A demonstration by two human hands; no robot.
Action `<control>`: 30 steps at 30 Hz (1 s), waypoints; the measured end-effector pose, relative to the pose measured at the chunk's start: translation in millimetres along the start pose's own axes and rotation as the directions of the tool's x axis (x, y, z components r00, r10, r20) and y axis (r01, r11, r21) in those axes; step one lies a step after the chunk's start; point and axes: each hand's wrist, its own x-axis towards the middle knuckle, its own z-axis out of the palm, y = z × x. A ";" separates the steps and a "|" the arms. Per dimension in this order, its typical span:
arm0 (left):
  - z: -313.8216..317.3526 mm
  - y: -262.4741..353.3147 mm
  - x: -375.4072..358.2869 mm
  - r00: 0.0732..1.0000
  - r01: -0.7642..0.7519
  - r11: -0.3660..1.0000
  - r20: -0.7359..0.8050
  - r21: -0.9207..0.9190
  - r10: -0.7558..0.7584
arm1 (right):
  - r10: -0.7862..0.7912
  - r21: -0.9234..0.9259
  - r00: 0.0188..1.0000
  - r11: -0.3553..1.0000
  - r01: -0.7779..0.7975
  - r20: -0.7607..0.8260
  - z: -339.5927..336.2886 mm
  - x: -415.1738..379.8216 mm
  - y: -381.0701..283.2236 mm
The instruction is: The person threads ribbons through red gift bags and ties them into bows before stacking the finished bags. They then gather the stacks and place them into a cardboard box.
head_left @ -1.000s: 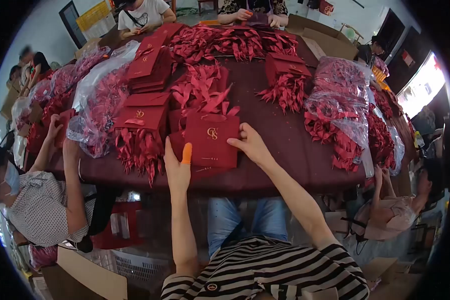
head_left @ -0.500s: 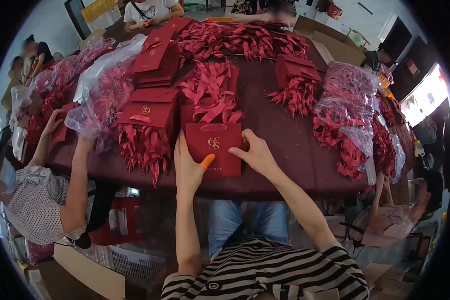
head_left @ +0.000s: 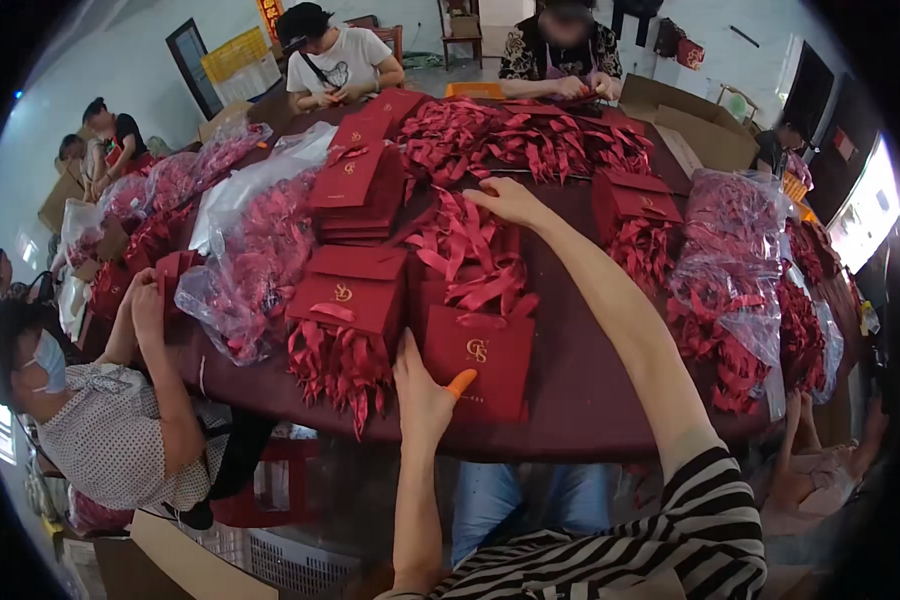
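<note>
A red gift bag (head_left: 475,360) with gold lettering lies at the table's near edge. My left hand (head_left: 425,395) holds its left edge, with the thumb, in an orange finger cover, across the front. Beyond it, a row of red bags with loose pink-red ribbons (head_left: 465,245) stretches away from me. My right hand (head_left: 505,202) is at the far end of these ribbons, its fingers bent together; what lies between them is too small to make out. To the left stands a stack of red bags (head_left: 345,290) with ribbons hanging down its front.
Another bag stack (head_left: 355,190) stands farther back. Plastic-wrapped ribbon bundles (head_left: 260,250) lie left, and more (head_left: 725,270) right. A ribbon heap (head_left: 530,140) and a cardboard box (head_left: 690,125) are at the back. Several people sit around the dark red tablecloth (head_left: 590,350).
My right hand has left the bag's right side and reached forward to the far end of the ribbons. My left hand stays on the bag. The camera view has tilted up and shifted left.
</note>
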 end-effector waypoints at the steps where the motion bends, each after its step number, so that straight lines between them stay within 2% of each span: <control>1: -1.5 -0.2 2.5 0.998 0.034 0.999 0.048 -0.012 -0.034 | 0.059 -0.044 0.998 0.997 -0.058 0.012 4.0 11.8 6.2; 2: -4.0 0.9 6.3 0.996 0.034 0.999 0.079 -0.012 -0.033 | 0.084 -0.128 0.995 0.988 -0.090 -0.055 11.3 22.9 12.0; 3: -5.9 2.7 9.2 0.993 0.036 0.999 0.113 -0.014 -0.035 | 0.072 -0.114 0.996 0.990 -0.079 -0.059 12.8 28.7 12.7; 5: -5.0 3.9 16.1 0.991 0.052 0.999 0.124 0.001 -0.052 | 0.166 -0.088 0.979 0.984 -0.156 0.120 17.4 35.6 16.7; 6: -3.3 4.3 20.3 0.990 0.043 0.999 0.131 0.005 -0.043 | 0.149 -0.107 0.973 0.985 -0.131 0.177 17.5 34.9 14.3; 11: 6.9 3.8 32.5 0.983 0.020 0.999 0.181 0.036 -0.026 | 0.176 -0.194 0.942 0.973 -0.123 0.287 19.3 20.2 20.6; 13: 7.5 11.2 34.5 0.978 -0.046 0.993 0.210 0.108 0.022 | 0.039 0.132 0.887 0.985 -0.112 0.461 19.6 15.2 34.7; 14: 9.6 9.3 36.5 0.976 -0.041 0.994 0.216 0.106 0.017 | 0.046 0.131 0.884 0.984 -0.120 0.465 17.4 6.2 45.0; 16: 14.5 1.5 42.3 0.972 -0.137 0.980 0.171 -0.144 0.161 | -0.042 0.353 0.938 0.932 -0.088 0.344 5.4 -28.7 46.7; 17: 12.0 6.9 43.6 0.970 -0.109 0.987 0.205 -0.119 0.132 | 0.036 0.547 0.866 0.761 -0.348 0.500 -23.8 -66.6 -0.4; 18: 11.8 8.5 45.1 0.969 -0.110 0.986 0.210 -0.123 0.134 | 0.042 0.546 0.866 0.761 -0.351 0.498 -20.2 -75.9 9.8; 20: 12.0 12.3 48.1 0.956 -0.117 0.970 0.241 -0.215 0.168 | -0.110 0.691 0.917 0.693 -0.206 0.384 -14.9 -89.4 38.8; 21: 11.1 14.1 49.8 0.954 -0.120 0.968 0.246 -0.219 0.173 | -0.048 0.564 0.923 0.803 -0.192 0.381 -19.8 -100.8 35.6; 22: 9.7 15.7 51.3 0.943 -0.144 0.964 0.263 -0.221 0.202 | -0.042 0.566 0.926 0.801 -0.193 0.376 -15.9 -107.1 48.1; 24: 7.3 27.2 49.0 0.926 -0.175 0.959 0.295 -0.221 0.237 | -0.082 0.713 0.969 0.693 -0.112 0.232 -7.5 -123.9 62.5; 25: 5.4 36.7 45.9 0.927 -0.250 0.955 0.247 -0.158 0.283 | 0.077 0.702 0.982 0.690 -0.176 0.171 -6.9 -138.7 63.8; 26: 2.6 46.5 41.0 0.922 -0.318 0.944 0.203 -0.090 0.330 | 0.067 0.733 0.978 0.653 -0.191 0.195 -13.2 -152.9 67.5; 27: -1.5 59.7 37.1 0.918 -0.321 0.943 0.217 -0.091 0.333 | 0.057 0.762 0.974 0.614 -0.208 0.220 -20.3 -168.6 67.6; 28: -5.7 75.2 34.3 0.928 -0.307 0.948 0.192 -0.090 0.318 | 0.034 0.851 0.999 0.524 -0.042 0.029 -18.2 -189.2 55.3; 29: -8.7 87.6 31.6 0.938 -0.291 0.952 0.167 -0.090 0.303 | 0.048 0.854 0.999 0.519 -0.047 0.025 -23.7 -206.7 49.3; 30: -10.7 94.9 29.9 0.923 -0.349 0.937 0.160 -0.030 0.349 | 0.096 0.851 0.992 0.512 -0.120 0.082 -30.8 -223.0 45.8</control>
